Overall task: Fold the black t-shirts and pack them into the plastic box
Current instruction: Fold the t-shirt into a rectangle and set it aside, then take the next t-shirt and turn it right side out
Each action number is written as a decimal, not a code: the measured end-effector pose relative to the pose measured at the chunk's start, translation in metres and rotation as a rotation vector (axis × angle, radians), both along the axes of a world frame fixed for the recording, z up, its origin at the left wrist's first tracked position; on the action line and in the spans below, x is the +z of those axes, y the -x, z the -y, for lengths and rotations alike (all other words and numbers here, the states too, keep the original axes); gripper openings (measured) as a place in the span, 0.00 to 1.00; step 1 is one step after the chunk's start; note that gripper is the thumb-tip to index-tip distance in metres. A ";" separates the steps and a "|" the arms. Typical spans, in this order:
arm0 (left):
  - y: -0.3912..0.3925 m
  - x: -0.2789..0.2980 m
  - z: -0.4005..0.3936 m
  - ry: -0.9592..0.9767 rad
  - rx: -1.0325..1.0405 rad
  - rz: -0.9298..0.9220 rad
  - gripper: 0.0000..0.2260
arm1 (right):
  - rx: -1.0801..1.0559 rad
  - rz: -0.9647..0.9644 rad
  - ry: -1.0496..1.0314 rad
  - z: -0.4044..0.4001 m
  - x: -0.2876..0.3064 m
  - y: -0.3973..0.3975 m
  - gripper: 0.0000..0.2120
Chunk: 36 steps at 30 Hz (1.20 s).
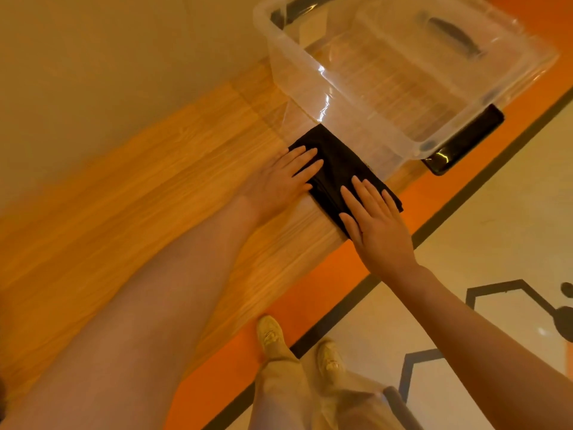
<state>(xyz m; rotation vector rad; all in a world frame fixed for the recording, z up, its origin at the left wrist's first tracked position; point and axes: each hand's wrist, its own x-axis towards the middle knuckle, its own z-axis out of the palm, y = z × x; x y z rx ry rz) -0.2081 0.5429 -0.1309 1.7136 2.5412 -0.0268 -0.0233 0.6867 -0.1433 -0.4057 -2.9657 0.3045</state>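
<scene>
Wooden table [130, 187] runs diagonally, orange edge strip along near side. Clear plastic box [400, 76] sits at far end of table, dark handles at both ends, no shirts visible inside. Black t-shirt [339, 169], folded into narrow bundle, lies flat on table just in front of box, far end touching box wall. Left hand [279, 181] flat, fingers straight, presses left part of shirt. Right hand [376, 225] flat, fingers straight, presses near end of shirt at table edge. Black phone-like slab [465, 141] beside box.
</scene>
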 end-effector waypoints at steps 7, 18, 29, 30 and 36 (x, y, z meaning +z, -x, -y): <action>0.002 -0.001 -0.003 -0.045 -0.041 -0.062 0.23 | -0.030 -0.035 -0.003 0.003 -0.004 0.001 0.25; -0.012 0.000 0.010 -0.051 0.041 -0.222 0.20 | 0.045 -0.003 0.033 0.009 0.002 0.001 0.24; -0.046 0.041 0.064 0.122 0.245 -0.171 0.23 | 0.246 0.101 0.079 0.019 0.034 -0.001 0.27; -0.053 0.046 0.073 0.100 0.265 -0.135 0.23 | 0.267 0.100 0.081 0.021 0.040 -0.001 0.27; -0.097 0.072 0.126 0.104 0.353 -0.169 0.21 | 0.441 0.033 0.048 0.039 0.073 0.000 0.23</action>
